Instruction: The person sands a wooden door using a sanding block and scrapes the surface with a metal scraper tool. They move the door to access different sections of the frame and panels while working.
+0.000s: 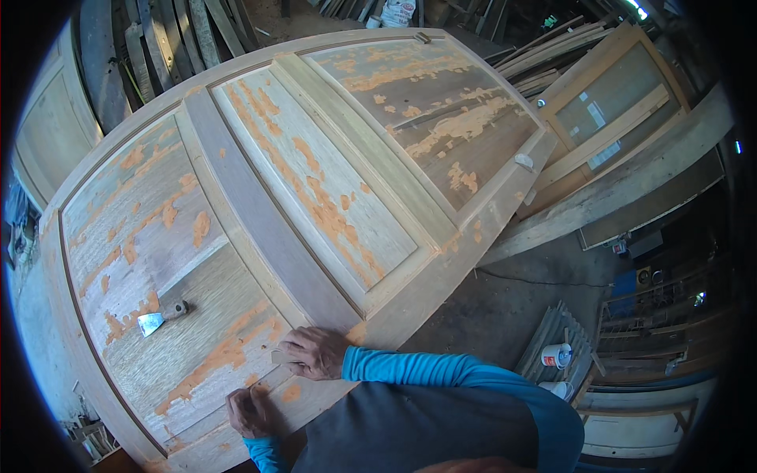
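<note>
At the near edge of the panelled wooden door [268,201], my curled right hand [313,353] seemingly pinches a small pale piece [277,357]; my left hand [250,412] curls, its hold unclear. Light, even pressure should suit the orange filler [201,227].

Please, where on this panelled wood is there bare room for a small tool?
Free: the purplish strip, between left panel and middle panel; the greenish strip, between middle panel and right panel. Crowded: the left panel, with a scraper on it, left hand and right hand at its near edge.
</note>
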The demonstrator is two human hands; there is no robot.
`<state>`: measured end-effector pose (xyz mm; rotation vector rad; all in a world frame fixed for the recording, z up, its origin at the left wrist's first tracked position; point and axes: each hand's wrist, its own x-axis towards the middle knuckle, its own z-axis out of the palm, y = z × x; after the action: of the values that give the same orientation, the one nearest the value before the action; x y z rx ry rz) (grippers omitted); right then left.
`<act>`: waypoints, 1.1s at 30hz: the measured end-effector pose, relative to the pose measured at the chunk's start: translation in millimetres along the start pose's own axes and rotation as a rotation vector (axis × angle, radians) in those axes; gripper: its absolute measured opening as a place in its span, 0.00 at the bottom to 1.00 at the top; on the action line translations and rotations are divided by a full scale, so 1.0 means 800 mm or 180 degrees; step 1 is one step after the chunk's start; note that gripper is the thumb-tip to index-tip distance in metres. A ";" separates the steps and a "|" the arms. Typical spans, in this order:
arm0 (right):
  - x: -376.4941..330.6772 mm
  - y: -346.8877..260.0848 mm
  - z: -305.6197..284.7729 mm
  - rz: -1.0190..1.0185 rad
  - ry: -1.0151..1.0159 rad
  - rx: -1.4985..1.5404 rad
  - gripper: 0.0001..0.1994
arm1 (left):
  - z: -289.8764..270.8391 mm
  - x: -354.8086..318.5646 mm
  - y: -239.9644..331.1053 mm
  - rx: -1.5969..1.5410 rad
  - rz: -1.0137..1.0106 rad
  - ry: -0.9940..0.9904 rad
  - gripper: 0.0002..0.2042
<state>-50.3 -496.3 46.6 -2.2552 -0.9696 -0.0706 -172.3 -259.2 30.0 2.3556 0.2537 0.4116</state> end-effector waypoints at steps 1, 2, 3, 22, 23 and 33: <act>0.000 0.000 0.000 0.0008 0.0007 -0.0007 0.17 | 0.000 0.000 -0.002 -0.0012 -0.0018 -0.0011 0.09; -0.001 -0.001 0.001 0.0016 0.0015 -0.0015 0.17 | -0.001 -0.001 -0.004 -0.0024 -0.0036 -0.0022 0.09; -0.001 -0.001 0.002 0.0026 0.0022 -0.0024 0.17 | -0.001 -0.001 -0.006 -0.0036 -0.0053 -0.0034 0.08; 0.023 0.007 -0.020 0.0161 0.0275 0.0465 0.15 | -0.025 0.004 -0.011 -0.0255 -0.0195 0.0288 0.03; 0.026 0.012 -0.024 0.0281 0.0286 0.0697 0.16 | -0.034 0.009 -0.016 -0.0152 -0.0188 0.0561 0.04; 0.053 0.018 -0.039 -0.1349 -0.1308 0.0310 0.20 | -0.185 -0.024 -0.258 0.1968 -0.1111 0.2114 0.11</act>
<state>-3.7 -495.6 75.0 -1.9776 -1.6211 0.2593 -257.5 -23.6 -14.7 2.5932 1.2318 1.0500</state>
